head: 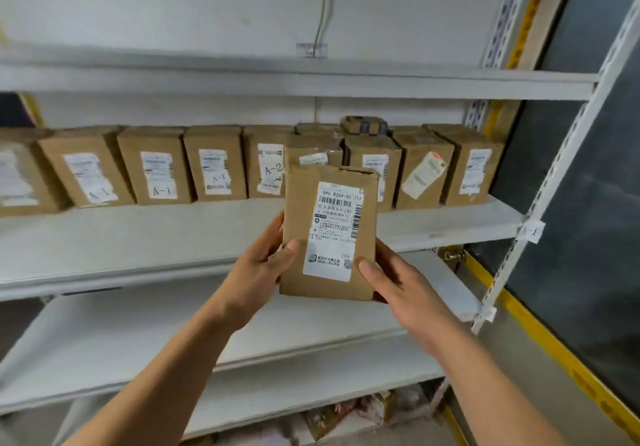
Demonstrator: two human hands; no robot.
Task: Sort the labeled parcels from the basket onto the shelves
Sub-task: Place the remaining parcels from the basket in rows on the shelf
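Observation:
I hold a brown cardboard parcel (301, 217) upright in front of the shelves, its white shipping label facing me. My left hand (263, 265) grips its lower left edge, thumb on the front. My right hand (394, 279) grips its lower right corner, thumb on the label's bottom edge. Behind it, a row of several similar labeled parcels (157, 165) stands on the middle shelf (138, 234); some labels carry handwritten marks A-1 and A-2. The basket is out of view.
A white upper shelf (311, 82) runs above the row. Two more white shelves (121, 335) lie below. A perforated white upright (540, 200) with a small tag stands at the right, beside a dark panel with yellow trim. Colourful packets (346, 411) lie at the bottom.

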